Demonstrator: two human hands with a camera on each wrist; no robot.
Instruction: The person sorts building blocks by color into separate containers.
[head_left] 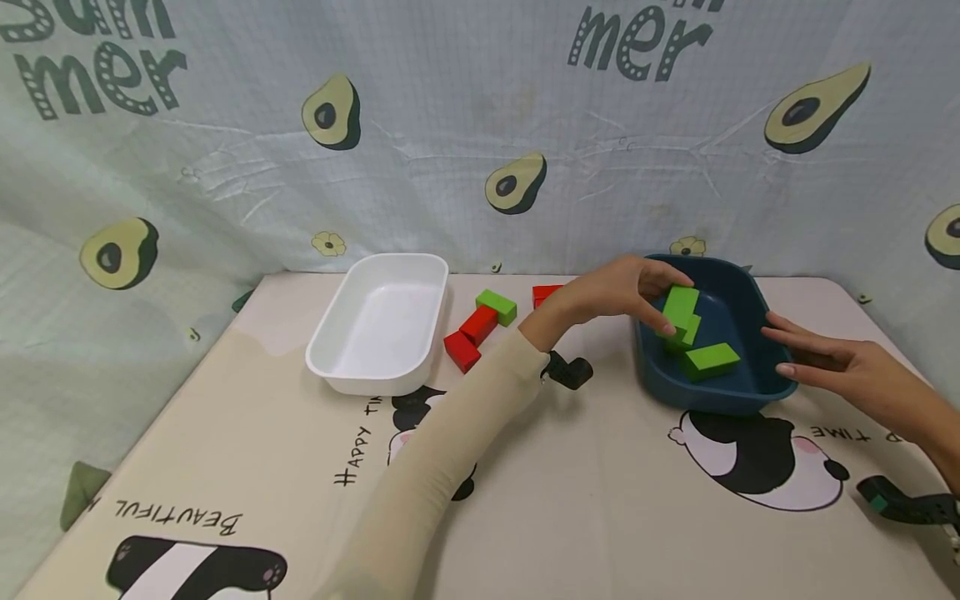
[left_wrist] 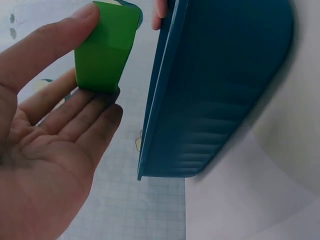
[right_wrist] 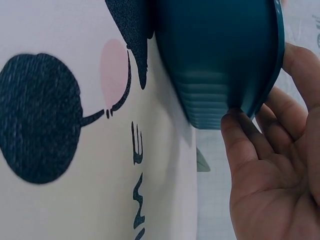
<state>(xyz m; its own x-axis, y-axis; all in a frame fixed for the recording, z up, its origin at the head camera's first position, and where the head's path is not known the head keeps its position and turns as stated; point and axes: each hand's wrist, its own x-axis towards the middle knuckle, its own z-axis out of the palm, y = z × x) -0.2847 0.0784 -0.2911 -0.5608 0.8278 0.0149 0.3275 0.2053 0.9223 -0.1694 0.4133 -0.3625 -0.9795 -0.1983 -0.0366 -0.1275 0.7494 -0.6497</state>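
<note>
My left hand (head_left: 626, 292) reaches over the blue tub (head_left: 750, 287) and pinches a green block (head_left: 681, 302) between thumb and fingers. In the left wrist view that block (left_wrist: 107, 47) shows beside the tub's rim, the thumb on its near face. Inside the tub lies another green block (head_left: 711, 361); a further green one (head_left: 692, 332) is partly hidden under the held block. At the tub's right side, my right hand (head_left: 847, 362) touches the wall and rim with extended fingers and thumb. The right wrist view shows its fingertips (right_wrist: 231, 117) against the tub's outer wall.
A white tub (head_left: 318, 354) stands left on the patterned tablecloth (head_left: 570, 500). Between the tubs lie a green block (head_left: 497, 307), two red blocks (head_left: 478, 325) and more red (head_left: 546, 293) partly behind the left wrist. A printed curtain (head_left: 420, 167) hangs behind.
</note>
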